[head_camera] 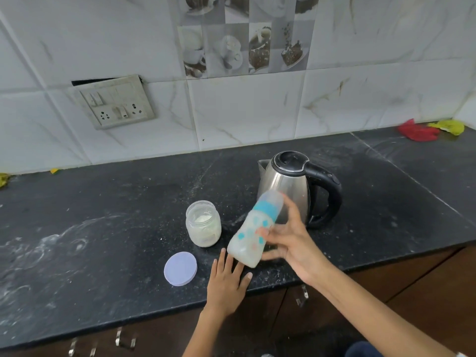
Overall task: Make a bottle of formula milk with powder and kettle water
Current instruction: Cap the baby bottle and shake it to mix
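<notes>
My right hand (288, 243) grips a baby bottle (253, 235) with a blue collar and a clear cap, tilted with its top leaning up and to the right; it looks blurred and holds milky liquid. My left hand (226, 282) lies flat on the black counter (103, 228), fingers spread, just below the bottle's base and holding nothing. An open glass jar of white powder (203, 224) stands left of the bottle. Its pale lilac lid (180, 268) lies flat in front of the jar. A steel kettle (291, 186) with a black handle and a closed lid stands behind the bottle.
A wall socket plate (113, 103) sits on the tiled wall at the back left. Red and yellow cloths (427, 130) lie in the far right corner. Spilled powder dusts the counter. Brown cabinet fronts with handles (123, 340) run below the counter edge.
</notes>
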